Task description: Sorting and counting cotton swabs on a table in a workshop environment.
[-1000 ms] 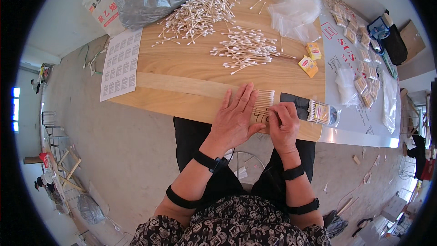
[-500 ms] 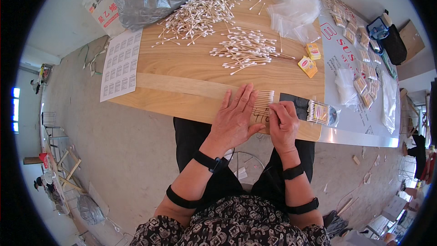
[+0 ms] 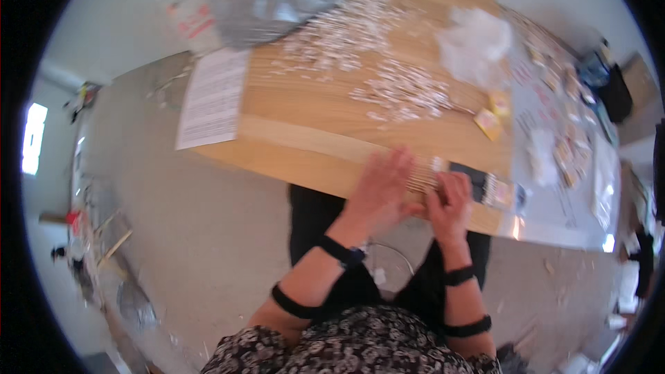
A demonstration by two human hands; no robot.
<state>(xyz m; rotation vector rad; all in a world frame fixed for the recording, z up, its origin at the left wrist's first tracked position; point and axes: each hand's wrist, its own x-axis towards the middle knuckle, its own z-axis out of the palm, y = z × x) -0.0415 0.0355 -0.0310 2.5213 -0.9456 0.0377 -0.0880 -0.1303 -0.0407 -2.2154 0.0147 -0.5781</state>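
A row of cotton swabs lies side by side near the table's front edge, between my hands. My left hand, blurred, is stretched out flat against the left side of the row. Curled closed, my right hand is at the row's right end; whatever its fingertips pinch is hidden. Just right of it is a dark flat piece with a clear packet of cotton swabs at its end. Farther back lie a smaller pile of swabs and a larger heap.
Clear plastic bags and yellow cards lie at the back right. More filled packets are spread on the grey sheet. At left are a printed sheet and a big grey plastic bag.
The whole view has shifted and blurred, with the table now farther right and lower. Both hands stay at the swab row, the left one still flat and the right one still curled.
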